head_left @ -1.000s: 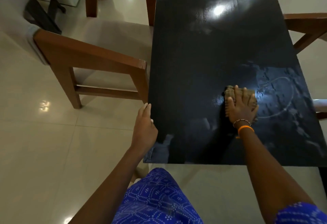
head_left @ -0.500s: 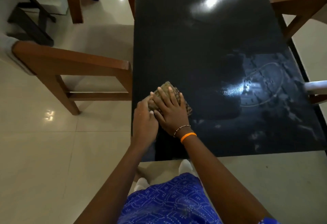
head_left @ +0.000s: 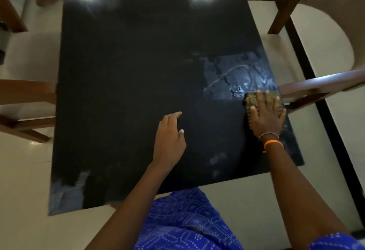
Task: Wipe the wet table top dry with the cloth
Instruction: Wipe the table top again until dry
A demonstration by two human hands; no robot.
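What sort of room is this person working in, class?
Probably a home dining area: a long dark table top, wooden chairs pulled up along both sides, and a pale tiled floor.

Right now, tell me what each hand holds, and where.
The right hand presses flat on top of the cloth without gripping it. The left hand holds nothing.

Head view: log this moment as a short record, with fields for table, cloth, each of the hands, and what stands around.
table: black top, wet smears near right edge and near-left corner
cloth: brown, flat on table at right edge
right hand: fingers spread, pressing cloth
left hand: relaxed over table, holding nothing
surroundings: wooden chairs both sides
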